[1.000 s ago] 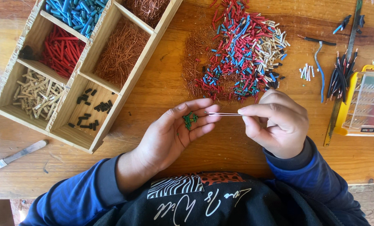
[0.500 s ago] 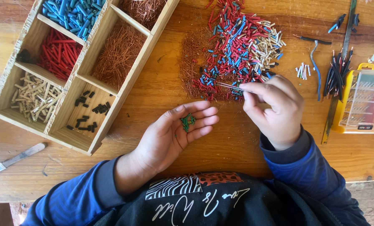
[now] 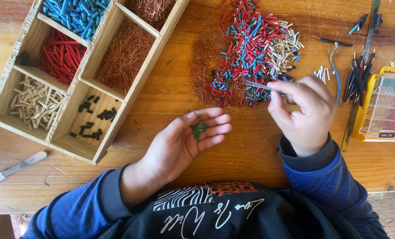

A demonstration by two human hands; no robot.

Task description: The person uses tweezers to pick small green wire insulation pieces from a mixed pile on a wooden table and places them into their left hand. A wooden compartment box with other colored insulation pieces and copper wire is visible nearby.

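Green wire bits (image 3: 199, 129), short, clustered

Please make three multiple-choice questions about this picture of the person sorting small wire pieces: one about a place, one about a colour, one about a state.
1. Where do the small black pieces lie in the wooden tray?
A. front compartment nearest the left hand
B. far-left compartment with the blue pieces
C. outside the tray

2. What colour are the pieces in the open palm?
A. red
B. green
C. beige

3. How is the left hand?
A. closed in a fist
B. flat, palm down
C. open, palm up

Answers:
1 A: the black pieces sit in the wooden tray nearest the left hand.
2 B: the green pieces lie on the fingers.
3 C: the palm faces up, while the right hand holds tweezers at the mixed pile.
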